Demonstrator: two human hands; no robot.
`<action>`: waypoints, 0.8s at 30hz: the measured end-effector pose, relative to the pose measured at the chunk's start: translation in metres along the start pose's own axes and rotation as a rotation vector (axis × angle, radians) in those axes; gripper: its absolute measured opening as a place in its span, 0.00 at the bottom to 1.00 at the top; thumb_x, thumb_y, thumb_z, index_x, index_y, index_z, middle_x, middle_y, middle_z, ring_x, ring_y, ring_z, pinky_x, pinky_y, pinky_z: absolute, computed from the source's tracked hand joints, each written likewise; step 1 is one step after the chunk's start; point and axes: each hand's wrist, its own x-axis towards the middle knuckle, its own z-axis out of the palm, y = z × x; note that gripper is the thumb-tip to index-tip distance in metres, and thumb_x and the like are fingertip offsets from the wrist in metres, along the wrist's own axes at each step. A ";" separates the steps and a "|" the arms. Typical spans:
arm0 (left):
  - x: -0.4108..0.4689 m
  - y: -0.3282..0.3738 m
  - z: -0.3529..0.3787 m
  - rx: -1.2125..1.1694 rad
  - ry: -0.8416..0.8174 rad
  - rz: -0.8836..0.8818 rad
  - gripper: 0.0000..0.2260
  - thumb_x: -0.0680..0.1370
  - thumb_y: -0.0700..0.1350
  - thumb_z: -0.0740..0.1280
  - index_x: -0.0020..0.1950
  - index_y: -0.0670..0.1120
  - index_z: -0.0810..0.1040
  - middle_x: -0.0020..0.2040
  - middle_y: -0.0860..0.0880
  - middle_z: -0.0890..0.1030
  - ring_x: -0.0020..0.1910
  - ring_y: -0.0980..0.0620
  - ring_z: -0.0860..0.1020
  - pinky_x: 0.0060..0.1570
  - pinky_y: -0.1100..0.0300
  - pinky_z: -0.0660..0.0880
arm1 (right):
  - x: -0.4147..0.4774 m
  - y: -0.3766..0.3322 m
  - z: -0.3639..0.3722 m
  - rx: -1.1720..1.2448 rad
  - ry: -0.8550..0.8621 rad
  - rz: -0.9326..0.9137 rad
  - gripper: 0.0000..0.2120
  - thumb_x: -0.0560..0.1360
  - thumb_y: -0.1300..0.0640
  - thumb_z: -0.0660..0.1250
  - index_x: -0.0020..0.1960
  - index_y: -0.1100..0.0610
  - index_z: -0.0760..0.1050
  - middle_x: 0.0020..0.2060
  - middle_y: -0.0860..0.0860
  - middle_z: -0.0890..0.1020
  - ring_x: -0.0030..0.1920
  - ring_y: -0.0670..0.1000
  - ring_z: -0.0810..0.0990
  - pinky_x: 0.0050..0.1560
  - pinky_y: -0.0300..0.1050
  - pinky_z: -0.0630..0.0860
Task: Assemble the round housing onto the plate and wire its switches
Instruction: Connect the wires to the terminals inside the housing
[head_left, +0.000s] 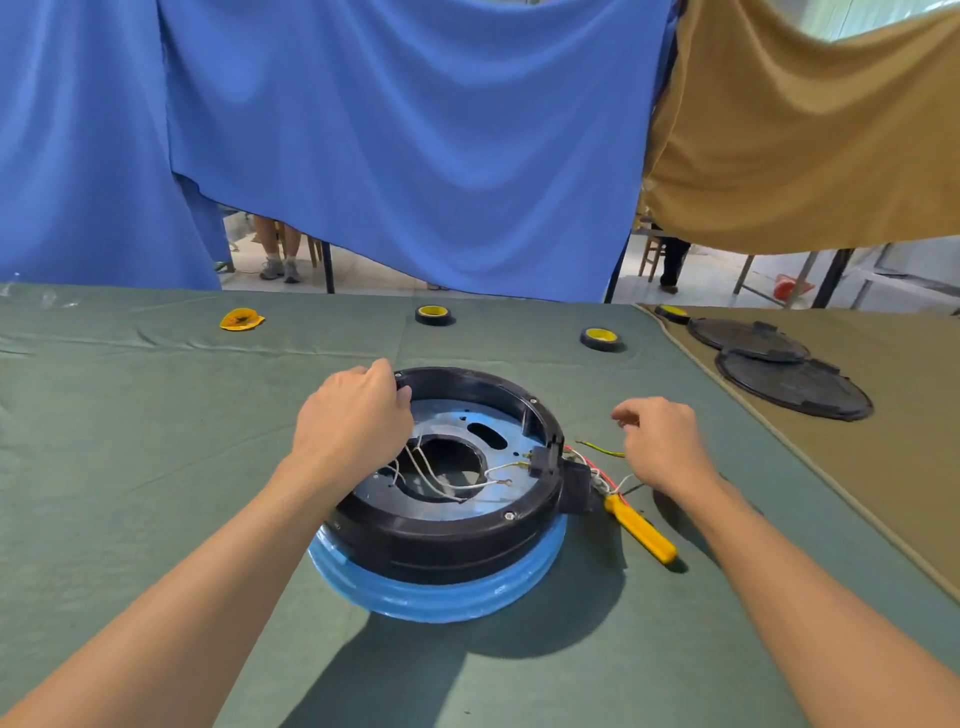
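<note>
Head view: a black round plastic housing (452, 525) is sitting at desk centre on a blue-filmed metal plate (436, 597), thin white wires (431, 478) lying across its open middle. The left hand (353, 421) is resting at the housing's ten o'clock rim, fingers (397, 395) curled over the edge. The right hand (665, 441) is hovering at three o'clock, fingers loosely bent, holding nothing. A yellow-handled screwdriver (641, 530) is lying at four o'clock on the green-clothed desk (156, 467).
</note>
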 end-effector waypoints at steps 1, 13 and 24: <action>0.000 0.000 0.001 0.010 -0.007 0.011 0.13 0.83 0.51 0.58 0.54 0.42 0.74 0.54 0.42 0.79 0.48 0.40 0.72 0.43 0.53 0.66 | -0.001 0.010 0.002 -0.046 -0.045 0.005 0.18 0.74 0.71 0.61 0.58 0.60 0.81 0.53 0.57 0.83 0.58 0.58 0.79 0.61 0.52 0.75; 0.001 -0.006 0.002 -0.015 -0.001 0.041 0.14 0.83 0.53 0.60 0.57 0.44 0.77 0.54 0.44 0.80 0.45 0.45 0.68 0.42 0.54 0.66 | 0.002 0.034 0.010 -0.064 0.001 -0.052 0.13 0.78 0.63 0.62 0.60 0.55 0.77 0.49 0.54 0.81 0.54 0.55 0.74 0.54 0.50 0.74; 0.000 -0.008 0.002 -0.096 -0.024 0.027 0.14 0.83 0.52 0.60 0.61 0.46 0.77 0.56 0.45 0.81 0.48 0.44 0.73 0.44 0.54 0.67 | -0.012 -0.028 -0.022 0.514 0.027 -0.071 0.05 0.78 0.64 0.66 0.50 0.56 0.79 0.43 0.51 0.83 0.38 0.45 0.84 0.41 0.37 0.78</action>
